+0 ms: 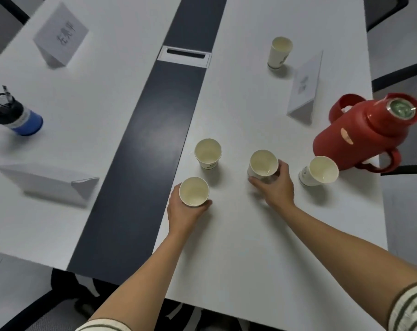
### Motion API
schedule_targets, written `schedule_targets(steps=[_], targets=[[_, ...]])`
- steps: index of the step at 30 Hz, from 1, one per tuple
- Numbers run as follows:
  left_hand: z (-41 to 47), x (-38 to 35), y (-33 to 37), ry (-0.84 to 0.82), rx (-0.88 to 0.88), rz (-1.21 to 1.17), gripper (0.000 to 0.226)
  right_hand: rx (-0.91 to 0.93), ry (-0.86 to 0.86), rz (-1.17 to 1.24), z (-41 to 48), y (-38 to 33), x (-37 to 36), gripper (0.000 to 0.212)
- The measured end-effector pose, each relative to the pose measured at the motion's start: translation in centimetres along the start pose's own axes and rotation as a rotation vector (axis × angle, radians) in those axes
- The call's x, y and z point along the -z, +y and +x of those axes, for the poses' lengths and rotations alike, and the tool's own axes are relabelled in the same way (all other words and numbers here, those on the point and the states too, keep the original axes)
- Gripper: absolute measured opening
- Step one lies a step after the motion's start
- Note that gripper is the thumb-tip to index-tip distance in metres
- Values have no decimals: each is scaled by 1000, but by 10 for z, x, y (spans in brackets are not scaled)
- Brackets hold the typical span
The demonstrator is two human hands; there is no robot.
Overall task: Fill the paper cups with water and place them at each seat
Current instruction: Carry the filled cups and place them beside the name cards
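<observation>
Five paper cups stand on the white desk [250,235], all on the half to the right of the dark centre strip [150,139]. My left hand [183,212] grips the nearest cup [193,191], fingers [207,203] curled round its wall, close to the strip's edge. My right hand [275,187] grips the middle cup [263,163], thumb on the near side and the other fingers wrapped round the far side. A free cup [207,152] stands just beyond the left hand. The right cup [319,172] stands just beside the red thermos [360,139]. The far cup [280,52] stands near a folded name card [304,88]. Water level in the cups: I cannot tell. Across the strip are a second name card [60,35], a third name card [50,182] and a blue pen holder [23,118].
</observation>
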State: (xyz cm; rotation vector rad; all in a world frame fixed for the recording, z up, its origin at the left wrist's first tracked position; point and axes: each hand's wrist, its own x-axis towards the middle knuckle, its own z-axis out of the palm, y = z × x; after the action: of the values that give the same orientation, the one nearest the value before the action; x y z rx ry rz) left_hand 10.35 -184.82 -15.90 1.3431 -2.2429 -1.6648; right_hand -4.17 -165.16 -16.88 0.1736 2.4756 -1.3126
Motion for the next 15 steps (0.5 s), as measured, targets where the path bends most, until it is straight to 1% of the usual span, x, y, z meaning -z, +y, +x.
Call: schedule_targets(steps=[2, 5, 8, 11, 15], targets=[[3, -1, 0, 0, -6, 6, 65, 4, 16, 36, 7, -2, -10, 82], [4, -1, 0, 7, -14, -1, 58, -4, 57, 62, 13, -8, -20, 70], [-3, 5, -3, 11, -31, -19, 54, 15, 67, 70, 10, -11, -21, 65], [-19, 17, -6, 26, -39, -37, 51, 58, 31, 56, -4, -13, -16, 61], [-51, 34, -10, 65, -60, -69, 52, 129, -35, 80, -36, -16, -6, 62]])
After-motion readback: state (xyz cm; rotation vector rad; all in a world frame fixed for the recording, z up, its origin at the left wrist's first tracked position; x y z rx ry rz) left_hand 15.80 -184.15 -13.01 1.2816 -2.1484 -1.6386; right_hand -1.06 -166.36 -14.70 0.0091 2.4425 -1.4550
